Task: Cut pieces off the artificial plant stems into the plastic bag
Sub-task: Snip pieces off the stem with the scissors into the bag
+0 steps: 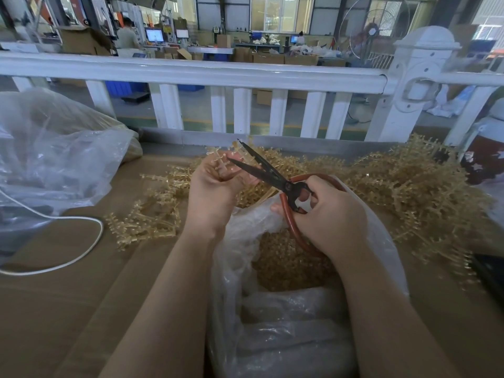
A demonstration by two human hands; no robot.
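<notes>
My left hand (211,186) pinches a pale yellow plant stem (221,162) with short side nubs, held up above the table. My right hand (327,214) grips the red-brown handles of black scissors (261,170). Their blades are parted and point up-left, right beside the stem. Below both hands stands an open clear plastic bag (272,309) holding several small yellow cut pieces (283,266). A large heap of uncut stems (395,186) lies on the table to the right and behind the hands.
More stems (147,216) lie left of my left arm on the cardboard-covered table (68,296). A big clear bag (54,159) and a white cable (90,241) are at the left. A white railing (218,75) runs across behind the table.
</notes>
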